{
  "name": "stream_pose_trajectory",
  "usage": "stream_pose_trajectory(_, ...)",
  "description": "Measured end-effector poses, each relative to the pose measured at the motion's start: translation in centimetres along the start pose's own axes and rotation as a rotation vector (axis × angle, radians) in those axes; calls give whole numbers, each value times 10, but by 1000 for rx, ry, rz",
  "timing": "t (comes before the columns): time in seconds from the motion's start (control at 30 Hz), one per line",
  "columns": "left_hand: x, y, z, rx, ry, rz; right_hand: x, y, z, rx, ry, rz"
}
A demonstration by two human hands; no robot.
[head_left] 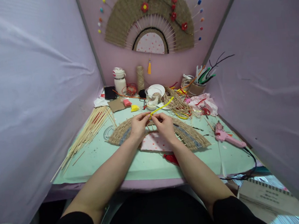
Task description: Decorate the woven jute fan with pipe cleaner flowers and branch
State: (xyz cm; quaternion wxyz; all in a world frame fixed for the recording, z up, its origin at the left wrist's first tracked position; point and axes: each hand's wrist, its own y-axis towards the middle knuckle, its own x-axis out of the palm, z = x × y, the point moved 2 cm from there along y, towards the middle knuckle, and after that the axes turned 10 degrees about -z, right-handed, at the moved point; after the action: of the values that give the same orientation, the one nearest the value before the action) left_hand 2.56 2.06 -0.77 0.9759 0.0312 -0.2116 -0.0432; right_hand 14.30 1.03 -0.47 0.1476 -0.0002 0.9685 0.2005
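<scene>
The yellow pipe cleaner (164, 105) is pinched at its near end between the fingertips of my left grip (139, 124) and right grip (163, 123), both closed on it. It slants up rightward above the twine-wrapped fan (192, 132) on my bench (91, 170). Thin sticks (85, 135) lie left; a pink glue gun (228, 139) lies right.

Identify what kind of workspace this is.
Probably a small craft booth or workshop corner: a pink glue gun, a spread of thin sticks and a brown fan all lie on the green-covered table.
</scene>
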Motion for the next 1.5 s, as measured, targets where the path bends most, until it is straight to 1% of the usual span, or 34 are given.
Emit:
stream_pose_trajectory(0.1, 0, 0, 2, -12, -33, 10, -3, 1, -1, 32, 50, 1)
stream_pose_trajectory(0.27, 4, -1, 2, -29, 23, -88, -5, 5, -2, 104, 291, -47)
stream_pose_trajectory(0.33, 5, -1, 2, -29, 36, -85, -6, 6, -1, 99, 321, -43)
stream_pose_trajectory(0.47, 3, -2, 5, -47, -40, -35, -7, 7, 1, 88, 299, 5)
stream_pose_trajectory(0.57, 3, -3, 6, -32, -58, -29, -6, 5, -2, 89, 294, -26)
stream_pose_trajectory(0.67, 4, -4, 5, 19, 26, -43, -5, 3, -8, 84, 251, -53)
stream_pose_trajectory(0.77, 4, -4, 2, 61, 122, -75, -7, 2, -12, 58, 179, -28)
stream_pose_trajectory(0.93, 1, -1, -3, 89, 181, -121, -10, 3, -7, 32, 87, 29)
stream_pose_trajectory(1.1, -2, 0, -2, 126, 267, -150, -12, 5, -5, 37, 49, 9)
stream_pose_trajectory(1.23, 1, -4, 2, 129, 273, -183, -14, 6, -5, 60, 122, -41)
stream_pose_trajectory(1.3, 4, -5, 3, 102, 224, -195, -14, 6, -5, 74, 188, -76)
stream_pose_trajectory(1.4, 6, -6, 2, 48, 129, -213, -15, 5, -5, 82, 244, -96)
stream_pose_trajectory(1.5, 6, -5, 3, 43, 72, -219, -15, 5, -5, 75, 292, -141)
